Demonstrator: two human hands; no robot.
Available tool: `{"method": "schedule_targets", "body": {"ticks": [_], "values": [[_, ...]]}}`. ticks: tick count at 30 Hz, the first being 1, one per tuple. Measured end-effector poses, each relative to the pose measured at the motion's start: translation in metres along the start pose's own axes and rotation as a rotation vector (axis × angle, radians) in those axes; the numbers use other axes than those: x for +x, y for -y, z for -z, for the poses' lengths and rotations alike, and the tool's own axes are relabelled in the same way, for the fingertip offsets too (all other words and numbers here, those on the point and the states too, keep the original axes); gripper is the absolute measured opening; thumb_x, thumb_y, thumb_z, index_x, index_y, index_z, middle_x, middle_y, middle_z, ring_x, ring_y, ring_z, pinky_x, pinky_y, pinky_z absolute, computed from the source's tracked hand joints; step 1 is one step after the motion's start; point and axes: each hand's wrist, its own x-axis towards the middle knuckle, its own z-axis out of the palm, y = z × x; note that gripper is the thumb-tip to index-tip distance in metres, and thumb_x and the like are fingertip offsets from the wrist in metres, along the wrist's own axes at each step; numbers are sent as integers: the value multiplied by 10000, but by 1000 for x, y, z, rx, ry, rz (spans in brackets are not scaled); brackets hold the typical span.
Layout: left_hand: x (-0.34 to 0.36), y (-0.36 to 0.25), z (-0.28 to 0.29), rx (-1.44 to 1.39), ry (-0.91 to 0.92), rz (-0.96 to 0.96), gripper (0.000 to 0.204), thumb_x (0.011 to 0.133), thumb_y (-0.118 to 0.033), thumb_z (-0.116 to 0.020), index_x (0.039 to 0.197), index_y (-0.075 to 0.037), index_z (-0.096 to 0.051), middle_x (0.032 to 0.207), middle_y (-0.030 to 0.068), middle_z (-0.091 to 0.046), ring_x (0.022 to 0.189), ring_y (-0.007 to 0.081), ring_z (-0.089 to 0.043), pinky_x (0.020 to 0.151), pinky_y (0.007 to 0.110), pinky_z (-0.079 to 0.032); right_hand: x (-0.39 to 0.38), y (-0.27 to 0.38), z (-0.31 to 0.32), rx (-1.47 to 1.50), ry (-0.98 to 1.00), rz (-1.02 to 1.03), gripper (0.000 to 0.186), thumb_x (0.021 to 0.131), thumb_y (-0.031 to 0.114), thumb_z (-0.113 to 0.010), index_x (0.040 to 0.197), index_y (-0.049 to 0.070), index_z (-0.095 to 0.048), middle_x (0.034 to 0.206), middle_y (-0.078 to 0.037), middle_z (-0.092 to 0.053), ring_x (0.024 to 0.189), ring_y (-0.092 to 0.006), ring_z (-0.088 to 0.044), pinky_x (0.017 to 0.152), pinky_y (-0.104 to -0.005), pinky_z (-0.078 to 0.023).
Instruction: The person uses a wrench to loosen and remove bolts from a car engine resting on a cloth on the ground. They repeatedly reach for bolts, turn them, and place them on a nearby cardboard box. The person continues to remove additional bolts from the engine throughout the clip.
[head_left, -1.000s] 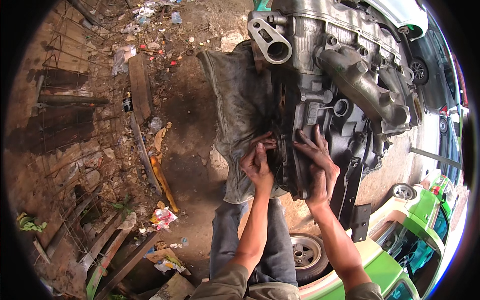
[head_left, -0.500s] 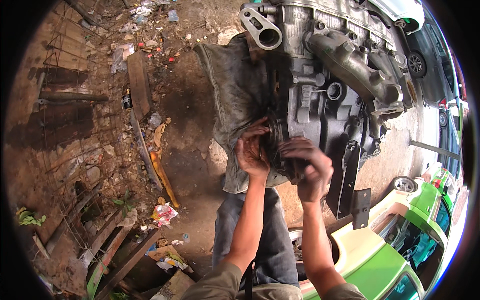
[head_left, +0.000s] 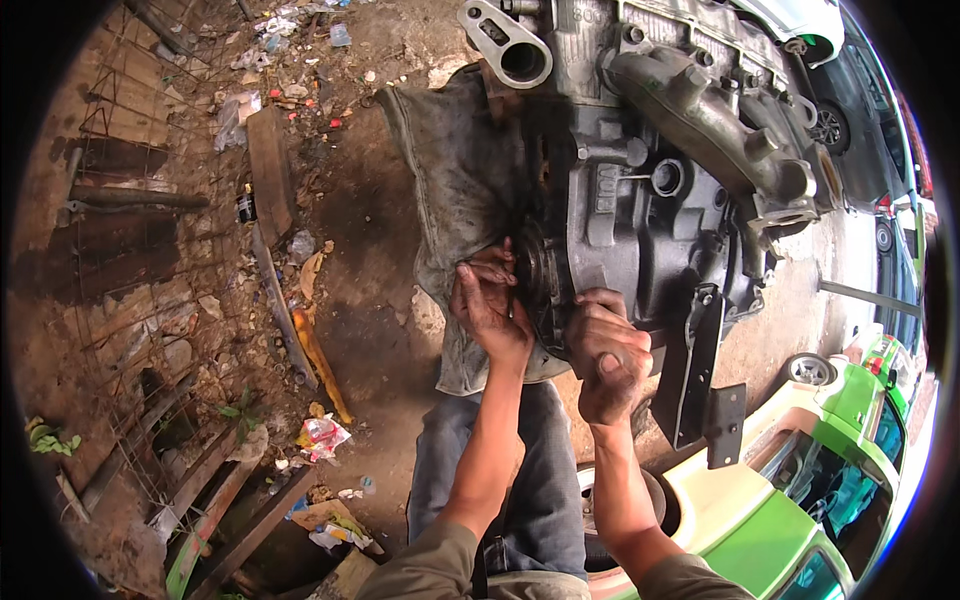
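Note:
A large grey metal engine point(head_left: 625, 265) stands in front of me, with a dark round pulley point(head_left: 541, 275) on its left end. Beside that pulley is my left hand point(head_left: 490, 310), its grimy fingers curled and drawn together at the fingertips; anything between them is too small to make out. My right hand point(head_left: 608, 355) is closed against the engine's near lower edge, just right of the pulley. What its fingers grip there is hidden. Behind the left hand, a stained grey-green cloth point(head_left: 425, 190) drapes along the engine's left side.
A black metal bracket point(head_left: 692, 370) juts from the engine near my right hand. On the dirt floor to the left lie a wooden plank point(head_left: 270, 170), a yellow strip point(head_left: 320, 365) and scattered litter. A green and cream car point(head_left: 750, 525) is at the lower right.
My left hand has shifted a little left and its fingers have drawn together. The right hand has closed and settled lower against the engine. The view has shifted slightly.

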Motion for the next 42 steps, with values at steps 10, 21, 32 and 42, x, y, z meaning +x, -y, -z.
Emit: {"method": "schedule_targets", "body": {"ticks": [10, 21, 32, 42], "values": [[5, -9, -11, 27, -7, 38, 395, 1072, -267, -498, 787, 6, -516, 960, 188, -632, 911, 214, -603, 1058, 478, -485, 1, 1, 1, 8, 26, 15, 601, 963, 430, -380, 541, 7, -441, 540, -78, -434, 532, -251, -488, 835, -430, -462], [47, -51, -122, 595, 349, -113, 319, 1073, -233, -495, 1100, 20, -688, 1000, 85, -731, 669, 72, -537, 663, 249, -461, -1, 0, 6, 16, 68, 27, 367, 892, 265, -513, 625, 13, -525, 599, -96, -498, 621, -305, -584, 821, -439, -470], [11, -82, 12, 318, 168, 91, 412, 1082, -248, -484, 809, 36, -607, 902, 146, -689, 968, 235, -660, 929, 376, -497, 1, -12, -1, -36, -29, 119, 641, 995, 459, -386, 526, 23, -386, 499, -68, -406, 484, -229, -419, 683, -384, -412], [-40, -182, 8, 290, 38, 100, 367, 1053, -264, -550, 817, 11, -607, 782, 110, -621, 764, 211, -638, 775, 411, -571, -4, -17, 6, -282, 38, 100, 410, 944, 232, -423, 674, -50, -550, 588, -125, -553, 571, -288, -530, 842, -409, -465]]}}
